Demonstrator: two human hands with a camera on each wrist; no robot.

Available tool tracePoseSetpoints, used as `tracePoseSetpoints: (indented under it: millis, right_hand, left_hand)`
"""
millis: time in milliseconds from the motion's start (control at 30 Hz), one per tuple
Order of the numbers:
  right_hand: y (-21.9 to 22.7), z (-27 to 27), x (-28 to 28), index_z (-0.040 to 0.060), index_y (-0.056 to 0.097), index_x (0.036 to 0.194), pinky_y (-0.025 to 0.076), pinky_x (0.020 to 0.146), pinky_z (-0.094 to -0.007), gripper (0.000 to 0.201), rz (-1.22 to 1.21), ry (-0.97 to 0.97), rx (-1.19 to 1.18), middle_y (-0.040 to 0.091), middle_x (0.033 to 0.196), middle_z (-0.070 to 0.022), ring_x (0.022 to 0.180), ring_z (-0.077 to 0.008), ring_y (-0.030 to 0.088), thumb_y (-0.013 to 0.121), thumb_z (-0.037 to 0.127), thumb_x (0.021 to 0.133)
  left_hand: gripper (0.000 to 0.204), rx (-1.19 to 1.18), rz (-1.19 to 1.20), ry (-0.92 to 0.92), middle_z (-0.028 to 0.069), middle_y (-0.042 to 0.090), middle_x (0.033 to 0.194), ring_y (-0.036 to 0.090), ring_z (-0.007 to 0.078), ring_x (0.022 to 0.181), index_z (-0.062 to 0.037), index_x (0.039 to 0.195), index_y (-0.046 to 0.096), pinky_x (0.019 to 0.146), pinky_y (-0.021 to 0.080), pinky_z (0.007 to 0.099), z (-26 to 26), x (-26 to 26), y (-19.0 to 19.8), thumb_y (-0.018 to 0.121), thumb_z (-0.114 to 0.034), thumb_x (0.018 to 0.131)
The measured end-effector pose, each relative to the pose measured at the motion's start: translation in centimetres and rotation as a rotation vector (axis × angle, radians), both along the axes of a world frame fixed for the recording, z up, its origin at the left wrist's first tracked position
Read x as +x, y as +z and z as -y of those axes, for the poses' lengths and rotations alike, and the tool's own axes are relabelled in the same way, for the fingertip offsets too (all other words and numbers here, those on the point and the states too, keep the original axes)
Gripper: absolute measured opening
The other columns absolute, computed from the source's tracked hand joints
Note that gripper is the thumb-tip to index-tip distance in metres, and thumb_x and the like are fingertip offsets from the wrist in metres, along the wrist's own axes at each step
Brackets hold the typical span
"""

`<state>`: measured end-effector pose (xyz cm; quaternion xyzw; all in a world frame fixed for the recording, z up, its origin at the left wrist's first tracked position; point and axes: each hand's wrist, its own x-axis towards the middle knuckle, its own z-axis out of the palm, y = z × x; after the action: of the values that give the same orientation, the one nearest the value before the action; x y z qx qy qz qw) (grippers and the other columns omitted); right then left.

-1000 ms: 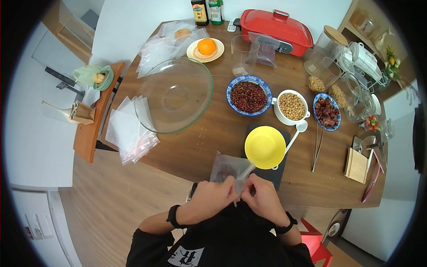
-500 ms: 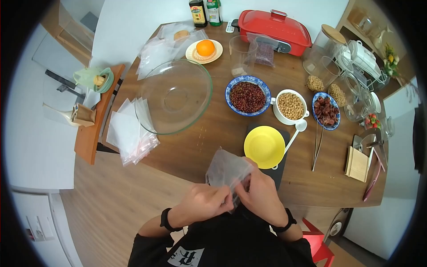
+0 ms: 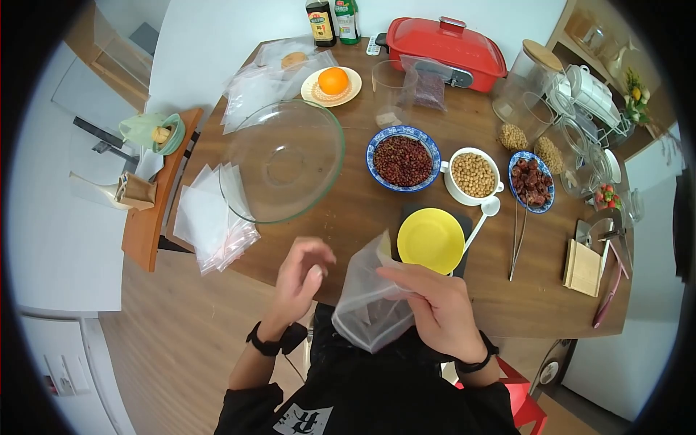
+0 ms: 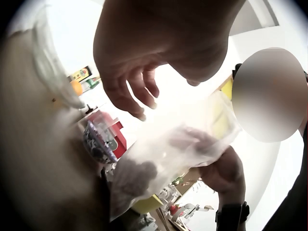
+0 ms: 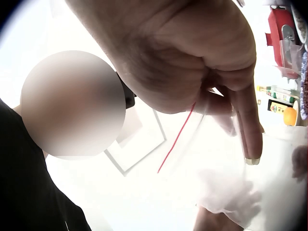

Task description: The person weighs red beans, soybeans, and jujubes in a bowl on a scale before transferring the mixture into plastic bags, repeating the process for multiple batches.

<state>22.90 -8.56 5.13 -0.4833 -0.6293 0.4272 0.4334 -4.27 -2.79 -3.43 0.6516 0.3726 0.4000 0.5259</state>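
Note:
A clear plastic zip bag hangs over the table's front edge in the head view, its mouth at my right hand. My right hand pinches the bag near that mouth, and some of its fingers show through the plastic in the left wrist view. A red zip line runs from under the hand in the right wrist view. A dark shape shows through the bag's lower end in the left wrist view. To the left of the bag, my left hand is raised with loosely bent fingers, holding nothing.
A yellow bowl stands on a black scale just beyond the bag. Behind are bowls of red beans, soybeans and dates. A large glass bowl and flat bags lie at left.
My left hand has let go of the bag and moved left and up. The bag has spread open from a bunched shape, and my right hand still holds it.

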Motion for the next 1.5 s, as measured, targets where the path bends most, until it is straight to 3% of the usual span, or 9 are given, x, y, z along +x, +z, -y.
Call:
tracePoseSetpoints:
  millis: [167,233,300,367,400,567,700,1067,1500]
  right_hand:
    - [1.5,-1.7,2.2,-0.0002,0.071,0.127,0.056,0.095,-0.0363,0.048,-0.135,0.198,0.19,0.071,0.128,-0.0212,0.107,-0.0371,0.073,0.051,-0.016,0.086]
    - [1.4,-2.5,3.0,0.0001,0.073,0.125,0.054,0.099,-0.0347,0.047,-0.166,0.208,0.172,0.071,0.131,-0.0199,0.112,-0.0332,0.073,0.05,-0.015,0.088]
    - [0.6,-2.8,3.7,-0.001,0.073,0.124,0.053,0.1,-0.0327,0.047,-0.215,0.088,0.062,0.073,0.131,-0.0166,0.113,-0.0254,0.073,0.05,-0.016,0.086]
    - [-1.4,-2.9,4.5,-0.0025,0.071,0.126,0.054,0.099,-0.0319,0.038,-0.213,0.045,0.067,0.073,0.128,-0.0133,0.111,-0.0203,0.071,0.053,-0.012,0.094]
    - [-2.5,-2.8,4.9,-0.0028,0.069,0.128,0.054,0.097,-0.0317,0.033,-0.268,-0.047,0.016,0.073,0.126,-0.0123,0.109,-0.0199,0.072,0.054,-0.006,0.099]
    - [-5.6,-2.7,5.6,-0.004,0.062,0.131,0.053,0.096,-0.0312,0.026,-0.168,-0.434,0.044,0.071,0.12,-0.0087,0.107,-0.0147,0.066,0.057,0.009,0.108]
    - [-8.1,-1.3,6.2,-0.0038,0.068,0.118,0.048,0.087,-0.0273,0.025,-0.12,-0.403,-0.054,0.068,0.11,-0.0087,0.098,-0.0141,0.062,0.058,0.017,0.11]
    - [-9.6,0.0,5.7,-0.0031,0.069,0.109,0.052,0.074,-0.0255,0.023,-0.103,-0.441,-0.204,0.073,0.087,-0.0047,0.079,-0.0099,0.065,0.069,0.02,0.105]
    - [-10.0,0.5,6.1,-0.0089,0.067,0.119,0.057,0.08,-0.0283,0.029,-0.178,-0.395,-0.23,0.074,0.102,-0.0111,0.089,-0.0149,0.073,0.066,0.017,0.106]
  left_hand:
    - [0.066,-0.152,-0.043,-0.093,0.0172,0.05,0.15,0.05,0.0287,0.14,0.0007,0.156,0.035,0.118,0.041,0.0443,-2.3,2.6,-4.1,0.037,-0.049,0.113]
    - [0.083,-0.774,0.368,-0.326,0.0164,0.054,0.148,0.054,0.0288,0.137,-0.0027,0.157,0.036,0.12,0.041,0.0477,-2.6,3.0,-5.1,0.04,-0.067,0.106]
    - [0.089,-0.733,0.508,-0.267,0.0188,0.057,0.144,0.064,0.0332,0.127,-0.0022,0.159,0.03,0.106,0.055,0.0508,-1.8,3.5,-4.0,0.033,-0.072,0.104]
    - [0.08,-0.755,0.853,-0.762,0.0211,0.056,0.145,0.072,0.0417,0.109,-0.0062,0.16,0.021,0.081,0.065,0.0527,-3.3,3.3,-4.1,0.033,-0.064,0.106]
    - [0.073,-0.703,0.571,-0.532,0.0225,0.057,0.142,0.076,0.0436,0.09,-0.0089,0.161,0.014,0.057,0.066,0.0454,-2.9,2.7,-3.1,0.042,-0.053,0.11]
    - [0.066,-0.542,0.318,-0.264,0.0202,0.059,0.14,0.076,0.037,0.094,-0.0096,0.161,0.014,0.06,0.066,0.0373,-3.6,3.6,0.7,0.053,-0.025,0.11]
    - [0.069,-0.334,0.136,-0.084,0.0164,0.061,0.137,0.075,0.0258,0.096,-0.0079,0.16,0.025,0.064,0.064,0.0327,-3.6,4.2,0.8,0.064,-0.01,0.104]
    - [0.074,-0.228,-0.163,-0.113,0.0138,0.07,0.132,0.074,0.0205,0.096,-0.0126,0.16,0.038,0.075,0.063,0.0336,-3.8,5.3,4.4,0.076,-0.01,0.096]
    - [0.069,-0.046,-0.326,-0.067,0.0171,0.075,0.118,0.078,0.0266,0.089,-0.0164,0.155,0.047,0.074,0.061,0.0352,-3.9,5.6,6.9,0.079,-0.012,0.093]
